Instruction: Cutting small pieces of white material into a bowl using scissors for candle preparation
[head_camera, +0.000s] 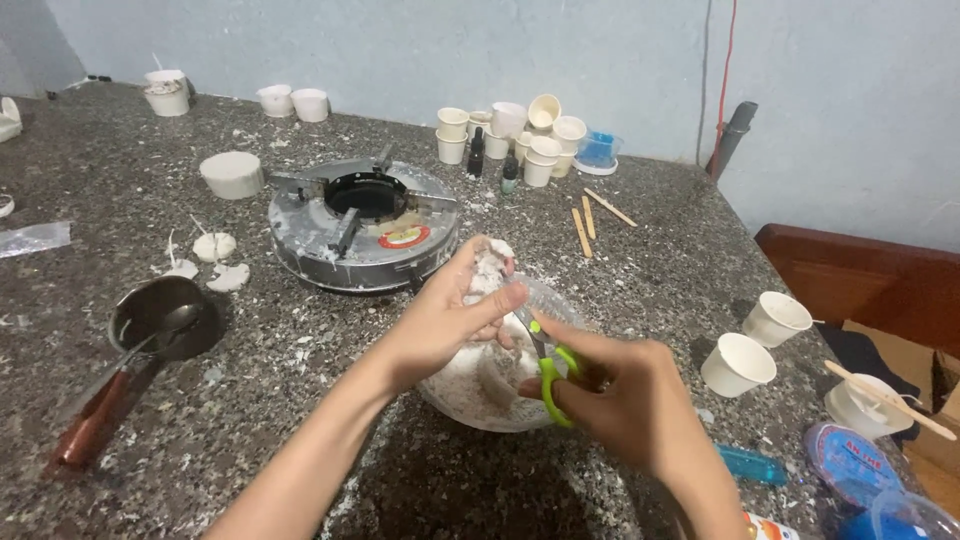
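The left hand (450, 315) grips a crumbly white wax lump (490, 275) over the clear bowl (470, 395). The right hand (625, 400) grips green-handled scissors (550, 375). The lump looks light and brittle; best held around its bulk.

Left hand (445, 320) was gripping the rim of a clear plastic bowl (490, 385) full of white waxy flakes, while the right hand (620, 400) worked green-handled scissors (550, 375) down into it. A wax-splattered round burner (365, 225) sat just behind the bowl on the speckled stone counter (120, 180). A small pot with a wooden handle (150, 335) lay off to the left, two white paper cups (755, 345) to the right, and more cups (515, 135) clustered near the wall.
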